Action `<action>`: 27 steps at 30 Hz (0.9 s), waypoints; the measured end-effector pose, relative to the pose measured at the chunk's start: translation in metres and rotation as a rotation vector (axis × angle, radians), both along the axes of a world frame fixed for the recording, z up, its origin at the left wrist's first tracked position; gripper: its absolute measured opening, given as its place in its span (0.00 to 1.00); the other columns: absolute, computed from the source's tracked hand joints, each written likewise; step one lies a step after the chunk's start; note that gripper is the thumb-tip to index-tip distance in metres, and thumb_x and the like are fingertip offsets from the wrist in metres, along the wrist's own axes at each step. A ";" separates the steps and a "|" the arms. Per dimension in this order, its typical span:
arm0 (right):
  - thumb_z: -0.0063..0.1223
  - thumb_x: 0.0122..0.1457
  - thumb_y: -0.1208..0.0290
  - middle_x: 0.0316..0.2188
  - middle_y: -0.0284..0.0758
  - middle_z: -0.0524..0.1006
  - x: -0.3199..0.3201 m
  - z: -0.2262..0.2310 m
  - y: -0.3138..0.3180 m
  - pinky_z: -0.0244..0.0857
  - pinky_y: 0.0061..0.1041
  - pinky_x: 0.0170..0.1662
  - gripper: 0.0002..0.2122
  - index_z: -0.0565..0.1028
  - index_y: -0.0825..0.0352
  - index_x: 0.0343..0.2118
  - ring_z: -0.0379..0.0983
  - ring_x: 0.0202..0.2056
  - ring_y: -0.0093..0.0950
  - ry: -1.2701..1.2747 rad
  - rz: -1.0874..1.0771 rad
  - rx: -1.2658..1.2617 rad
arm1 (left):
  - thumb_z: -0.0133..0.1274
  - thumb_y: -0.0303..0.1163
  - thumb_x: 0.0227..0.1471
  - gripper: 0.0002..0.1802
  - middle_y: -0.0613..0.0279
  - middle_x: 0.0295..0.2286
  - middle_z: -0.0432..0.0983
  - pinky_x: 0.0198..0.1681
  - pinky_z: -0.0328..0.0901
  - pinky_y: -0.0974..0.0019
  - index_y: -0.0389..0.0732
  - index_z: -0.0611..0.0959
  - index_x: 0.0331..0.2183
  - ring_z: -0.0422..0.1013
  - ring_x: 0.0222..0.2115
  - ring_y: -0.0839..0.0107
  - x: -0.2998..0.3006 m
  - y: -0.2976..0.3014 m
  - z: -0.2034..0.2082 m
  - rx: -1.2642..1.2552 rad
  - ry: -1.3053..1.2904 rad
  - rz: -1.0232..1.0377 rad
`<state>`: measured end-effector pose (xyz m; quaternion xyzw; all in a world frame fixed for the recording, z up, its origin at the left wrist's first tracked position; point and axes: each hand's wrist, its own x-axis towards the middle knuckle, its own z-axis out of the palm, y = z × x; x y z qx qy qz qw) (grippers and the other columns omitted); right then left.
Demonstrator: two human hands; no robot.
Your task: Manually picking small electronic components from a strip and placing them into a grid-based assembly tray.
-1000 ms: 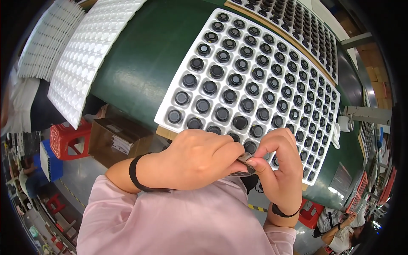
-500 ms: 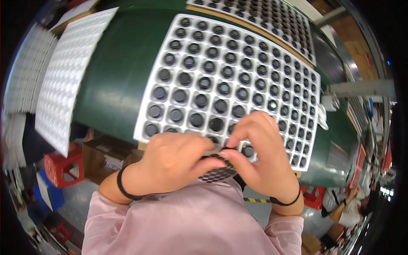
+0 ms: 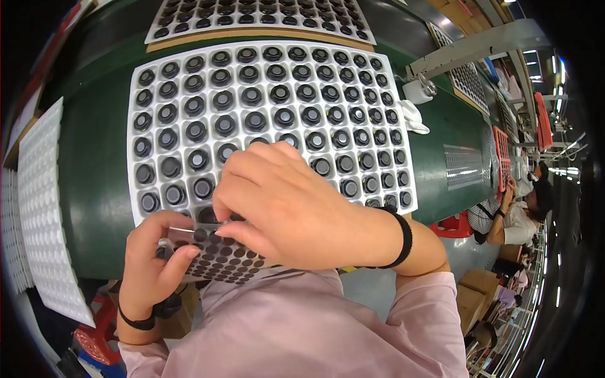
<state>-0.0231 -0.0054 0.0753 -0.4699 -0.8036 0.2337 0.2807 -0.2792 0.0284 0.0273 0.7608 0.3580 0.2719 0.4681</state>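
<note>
My left hand (image 3: pixel 146 261) grips a clear sheet of dark round stickers (image 3: pixel 234 259) by its left end, thumb in front and fingers behind. The sheet is bent and hangs over the near edge of a white moulded tray (image 3: pixel 132 160). My right hand (image 3: pixel 299 208) reaches across from the right, with its thumb and forefinger pinched together at the sheet's upper edge. Whatever lies between those fingertips is hidden. Black round parts (image 3: pixel 223 124) sit in the tray's pockets, several with lighter grey tops. My right hand covers some of them.
Another filled tray (image 3: pixel 265 26) lies beyond on the green bench (image 3: pixel 94 170). An empty white tray (image 3: pixel 53 201) leans at the left. To the right are a metal post (image 3: pixel 479 45), a white cloth (image 3: pixel 413 118) and a seated person (image 3: pixel 520 211).
My view has turned to the right, so the tray appears farther left. My right hand has crossed over the tray's near side. More of the sticker sheet shows between my hands.
</note>
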 end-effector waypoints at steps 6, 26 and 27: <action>0.65 0.53 0.72 0.34 0.33 0.73 0.022 0.000 0.014 0.58 0.33 0.47 0.09 0.74 0.62 0.34 0.69 0.41 0.36 -0.023 -0.007 -0.076 | 0.68 0.30 0.45 0.21 0.55 0.35 0.79 0.35 0.70 0.65 0.35 0.81 0.41 0.77 0.31 0.64 -0.017 0.027 0.013 -0.065 0.056 -0.221; 0.66 0.58 0.67 0.50 0.38 0.77 0.021 -0.015 -0.137 0.62 0.34 0.60 0.28 0.66 0.68 0.59 0.73 0.54 0.31 0.620 -0.475 -0.236 | 0.65 0.40 0.53 0.22 0.56 0.31 0.79 0.36 0.67 0.67 0.35 0.77 0.42 0.73 0.31 0.69 -0.025 0.002 0.022 0.017 -0.345 -0.246; 0.68 0.57 0.64 0.54 0.41 0.75 0.015 -0.015 -0.148 0.59 0.35 0.63 0.37 0.59 0.68 0.65 0.70 0.58 0.33 0.681 -0.397 -0.180 | 0.64 0.39 0.54 0.21 0.56 0.31 0.78 0.35 0.66 0.67 0.35 0.77 0.41 0.72 0.31 0.69 -0.015 -0.002 0.028 0.022 -0.388 -0.300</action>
